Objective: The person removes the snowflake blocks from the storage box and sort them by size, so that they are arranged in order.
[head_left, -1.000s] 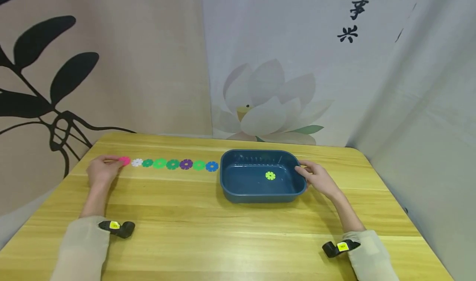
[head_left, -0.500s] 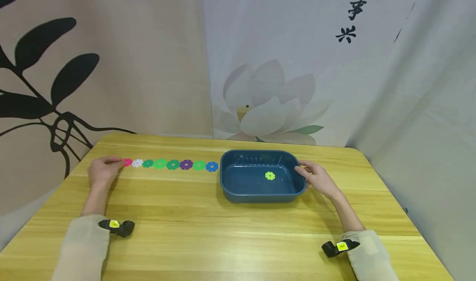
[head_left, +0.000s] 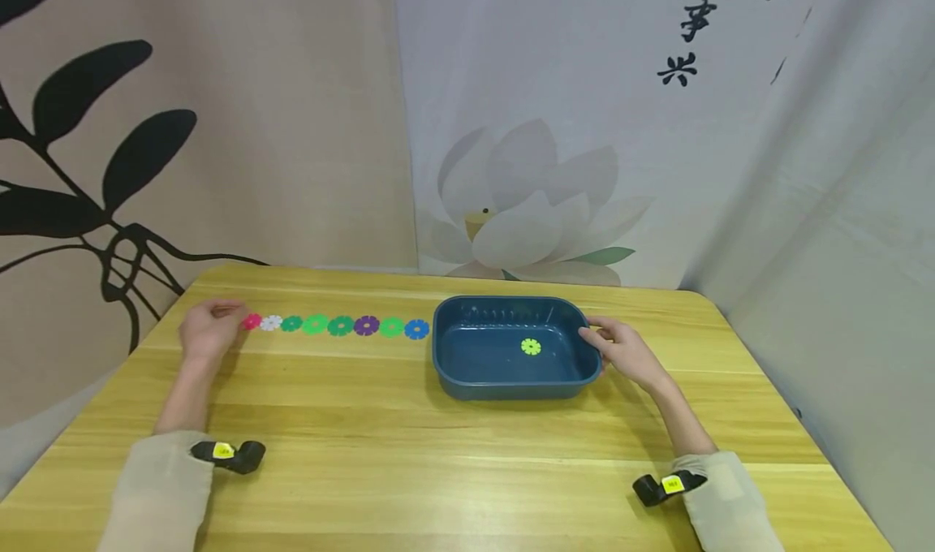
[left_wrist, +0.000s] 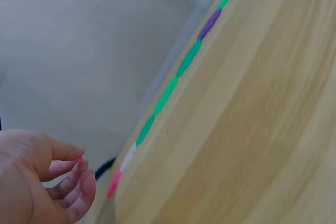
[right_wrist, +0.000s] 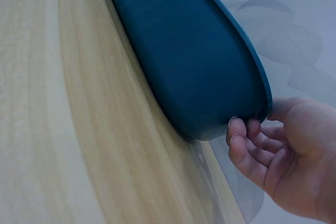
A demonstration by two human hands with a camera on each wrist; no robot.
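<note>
A row of flat, notched plastic snowflake discs lies across the back left of the table, starting with a pink disc [head_left: 252, 321] and a white disc [head_left: 271, 323], then green, purple and blue ones. Just left of the pink disc is my left hand [head_left: 208, 330]; the left wrist view has its fingers [left_wrist: 81, 182] loosely bent, apart from the disc and holding nothing. My right hand [head_left: 628, 353] grips the right end of a dark blue plastic basin [head_left: 511, 390], thumb at the rim and fingers against the outer wall. One yellow-green disc [head_left: 531, 347] lies inside the basin.
The wooden table [head_left: 409, 471] reaches to a cloth backdrop [head_left: 314, 130] printed with leaves, a lotus and characters. The blue disc [head_left: 417, 329] at the row's right end lies close beside the basin's left wall.
My left hand slid the pink disc slightly right, up to the white one, then let go and rose a little. The right hand and basin stay in place.
</note>
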